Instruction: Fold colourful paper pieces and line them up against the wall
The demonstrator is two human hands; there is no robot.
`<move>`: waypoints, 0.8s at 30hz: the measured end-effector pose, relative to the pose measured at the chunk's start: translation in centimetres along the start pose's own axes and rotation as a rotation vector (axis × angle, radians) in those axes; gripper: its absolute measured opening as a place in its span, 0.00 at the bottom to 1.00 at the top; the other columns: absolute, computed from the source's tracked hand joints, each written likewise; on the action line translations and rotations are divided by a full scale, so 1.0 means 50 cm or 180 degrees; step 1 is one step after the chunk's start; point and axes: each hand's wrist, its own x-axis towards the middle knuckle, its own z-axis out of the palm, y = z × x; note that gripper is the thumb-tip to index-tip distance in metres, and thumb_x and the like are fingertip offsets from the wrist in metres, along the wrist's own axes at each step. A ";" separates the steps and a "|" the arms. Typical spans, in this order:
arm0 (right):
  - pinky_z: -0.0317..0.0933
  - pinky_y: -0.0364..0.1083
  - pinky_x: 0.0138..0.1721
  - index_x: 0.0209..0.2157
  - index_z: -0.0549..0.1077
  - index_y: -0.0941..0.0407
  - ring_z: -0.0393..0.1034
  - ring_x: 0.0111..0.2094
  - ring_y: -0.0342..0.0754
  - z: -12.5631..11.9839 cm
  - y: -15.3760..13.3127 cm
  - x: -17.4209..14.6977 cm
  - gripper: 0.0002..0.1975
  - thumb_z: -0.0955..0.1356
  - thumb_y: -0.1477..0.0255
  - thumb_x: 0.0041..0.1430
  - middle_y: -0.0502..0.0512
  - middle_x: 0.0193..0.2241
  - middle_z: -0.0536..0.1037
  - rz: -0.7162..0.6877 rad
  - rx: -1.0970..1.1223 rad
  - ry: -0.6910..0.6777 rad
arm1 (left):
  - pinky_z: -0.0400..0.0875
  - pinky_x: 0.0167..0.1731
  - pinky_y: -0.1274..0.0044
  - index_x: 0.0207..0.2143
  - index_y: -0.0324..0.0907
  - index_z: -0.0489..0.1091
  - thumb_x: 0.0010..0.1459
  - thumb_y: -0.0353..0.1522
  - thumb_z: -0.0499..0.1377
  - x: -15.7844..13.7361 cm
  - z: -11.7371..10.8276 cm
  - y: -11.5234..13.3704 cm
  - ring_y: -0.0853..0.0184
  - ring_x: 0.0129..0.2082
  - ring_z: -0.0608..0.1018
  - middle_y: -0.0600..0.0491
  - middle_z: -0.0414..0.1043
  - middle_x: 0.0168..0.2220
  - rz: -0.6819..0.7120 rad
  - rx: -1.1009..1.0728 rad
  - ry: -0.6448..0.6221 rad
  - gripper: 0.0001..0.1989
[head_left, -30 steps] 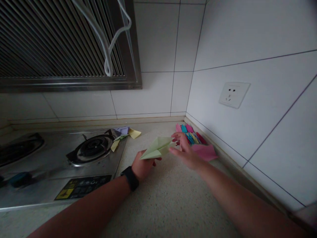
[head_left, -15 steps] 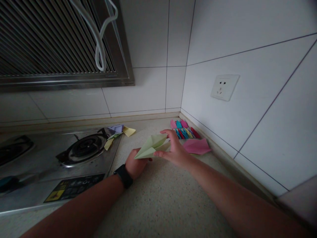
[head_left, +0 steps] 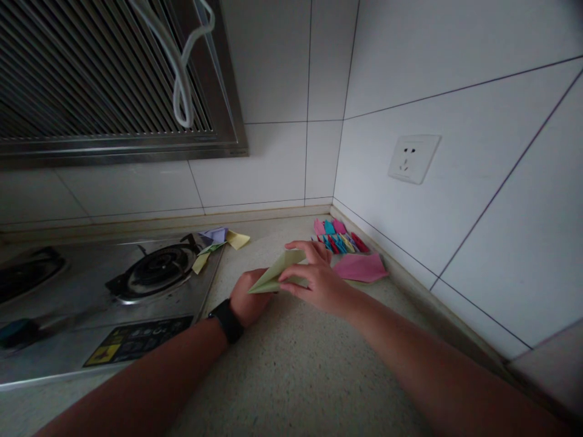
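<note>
A pale green sheet of folded paper (head_left: 276,274) comes to a point on its left, just above the counter. My left hand (head_left: 249,298), with a black watch (head_left: 226,320) at the wrist, holds it from beneath; most of those fingers are hidden by the paper. Over the paper's right part lies my right hand (head_left: 314,276), its thumb and fingers closed on the folded layers. Right of that hand, a pink folded paper (head_left: 362,267) rests on the counter.
Several small colourful folded papers (head_left: 341,243) sit in rows in the corner. Purple, green and yellow paper pieces (head_left: 214,238) lie by the gas stove (head_left: 159,270). A range hood (head_left: 136,149) with a hanging white cable (head_left: 182,91) is overhead. The right wall carries a socket (head_left: 414,159).
My right fingers have drawn together on the pale green paper, and its raised flap now looks narrower and more folded in. My left hand has stayed in nearly the same place.
</note>
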 end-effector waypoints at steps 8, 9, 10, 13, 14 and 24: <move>0.49 0.60 0.53 0.34 0.78 0.47 0.54 0.55 0.58 0.004 0.006 0.001 0.04 0.71 0.64 0.56 0.52 0.54 0.64 -0.0004 -0.0096 0.0076 | 0.65 0.32 0.78 0.31 0.40 0.70 0.56 0.24 0.53 0.003 0.009 0.001 0.69 0.30 0.72 0.53 0.71 0.31 0.0377 0.0036 0.0181 0.07; 0.49 0.60 0.53 0.33 0.77 0.48 0.54 0.55 0.58 0.004 0.006 0.001 0.04 0.71 0.64 0.56 0.53 0.54 0.64 0.0012 -0.0089 0.0092 | 0.66 0.33 0.78 0.32 0.40 0.70 0.56 0.24 0.53 0.003 0.008 0.005 0.69 0.31 0.72 0.52 0.71 0.32 0.0456 -0.0069 0.0168 0.07; 0.49 0.59 0.53 0.32 0.77 0.49 0.55 0.55 0.57 0.004 0.005 0.002 0.04 0.71 0.65 0.56 0.53 0.54 0.65 0.0022 -0.0076 0.0100 | 0.67 0.35 0.78 0.32 0.40 0.70 0.57 0.24 0.54 0.002 0.005 0.010 0.69 0.33 0.73 0.52 0.70 0.34 0.0513 -0.0158 0.0135 0.06; 0.50 0.58 0.54 0.31 0.74 0.52 0.56 0.55 0.56 0.002 0.003 0.002 0.05 0.71 0.65 0.56 0.53 0.53 0.66 0.0032 -0.0037 0.0089 | 0.67 0.34 0.77 0.32 0.40 0.70 0.58 0.27 0.54 -0.001 -0.001 0.021 0.69 0.33 0.72 0.51 0.69 0.35 0.0547 -0.0262 0.0059 0.05; 0.50 0.58 0.54 0.32 0.73 0.51 0.56 0.55 0.56 0.002 0.003 0.002 0.06 0.71 0.65 0.56 0.54 0.53 0.66 0.0036 -0.0037 0.0081 | 0.68 0.34 0.77 0.32 0.40 0.70 0.58 0.27 0.54 -0.002 -0.002 0.022 0.69 0.33 0.72 0.51 0.68 0.35 0.0534 -0.0271 0.0062 0.05; 0.48 0.61 0.57 0.42 0.75 0.48 0.54 0.57 0.58 0.009 0.016 0.000 0.15 0.74 0.63 0.51 0.53 0.58 0.62 -0.0006 -0.0106 -0.0111 | 0.69 0.43 0.75 0.43 0.41 0.71 0.55 0.27 0.58 -0.003 0.002 0.010 0.63 0.41 0.75 0.50 0.74 0.42 0.0392 -0.0801 0.0227 0.12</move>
